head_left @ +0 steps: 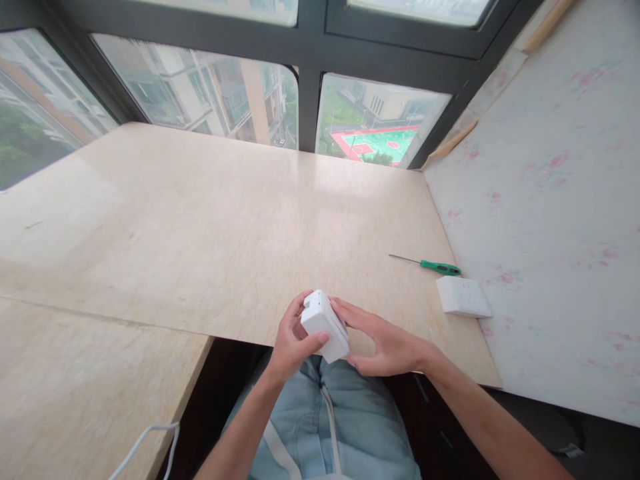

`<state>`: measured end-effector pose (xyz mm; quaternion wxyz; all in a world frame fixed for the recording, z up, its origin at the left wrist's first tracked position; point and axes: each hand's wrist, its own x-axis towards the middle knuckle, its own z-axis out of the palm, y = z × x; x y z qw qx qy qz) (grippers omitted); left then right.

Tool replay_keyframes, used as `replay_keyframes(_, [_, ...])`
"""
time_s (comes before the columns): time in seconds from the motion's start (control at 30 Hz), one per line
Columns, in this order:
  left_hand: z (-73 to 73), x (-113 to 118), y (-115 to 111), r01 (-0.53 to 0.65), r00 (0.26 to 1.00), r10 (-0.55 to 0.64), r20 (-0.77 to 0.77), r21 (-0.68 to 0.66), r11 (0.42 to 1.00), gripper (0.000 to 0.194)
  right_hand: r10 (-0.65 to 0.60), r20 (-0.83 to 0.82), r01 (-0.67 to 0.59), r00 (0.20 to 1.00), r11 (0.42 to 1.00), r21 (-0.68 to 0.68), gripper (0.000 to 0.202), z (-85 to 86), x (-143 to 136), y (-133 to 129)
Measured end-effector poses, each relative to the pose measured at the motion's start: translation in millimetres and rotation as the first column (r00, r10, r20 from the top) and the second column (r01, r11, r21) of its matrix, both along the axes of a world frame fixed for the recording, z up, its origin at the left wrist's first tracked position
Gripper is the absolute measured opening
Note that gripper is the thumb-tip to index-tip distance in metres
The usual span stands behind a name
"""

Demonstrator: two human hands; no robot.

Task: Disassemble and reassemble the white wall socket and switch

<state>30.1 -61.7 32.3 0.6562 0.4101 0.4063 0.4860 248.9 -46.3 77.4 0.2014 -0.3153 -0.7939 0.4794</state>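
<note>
A small white plastic box (324, 329) with a notch in one end and a thin plate along its right side is held tilted above the sill's front edge. My left hand (293, 339) grips it from the left, thumb across the near face. On the other side, my right hand (383, 339) pinches the plate's edges between fingers and thumb. Whether box and plate are fully joined I cannot tell. A green-handled screwdriver (440, 268) lies to the right on the sill, with its shaft pointing left.
A white socket box (463, 297) rests against the floral-papered wall (560, 220) at right. The pale stone sill (215, 227) stretches back to dark-framed windows (309, 107). A white cable (145, 437) hangs over the lower-left ledge. Below the sill's front edge is my lap (360, 413).
</note>
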Motion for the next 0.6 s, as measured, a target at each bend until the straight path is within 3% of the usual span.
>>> replay_keyframes(0.2, [6.3,6,6,0.006,1.0,-0.006,-0.006,-0.097,0.995,0.074,-0.024,-0.009,0.024,1.0,0.999,-0.026,0.094,1.7,4,4])
replay_keyframes(0.33, [7.6,9,8,0.017,1.0,-0.019,-0.014,-0.135,0.991,0.073,-0.048,-0.062,0.041,0.997,0.992,-0.123,0.087,0.2,6,7])
replay_keyframes(0.6, [6.2,8,12,0.042,0.999,-0.043,-0.006,-0.141,0.989,0.07,-0.103,-0.07,0.089,0.992,0.98,-0.18,0.093,-0.5,3,7])
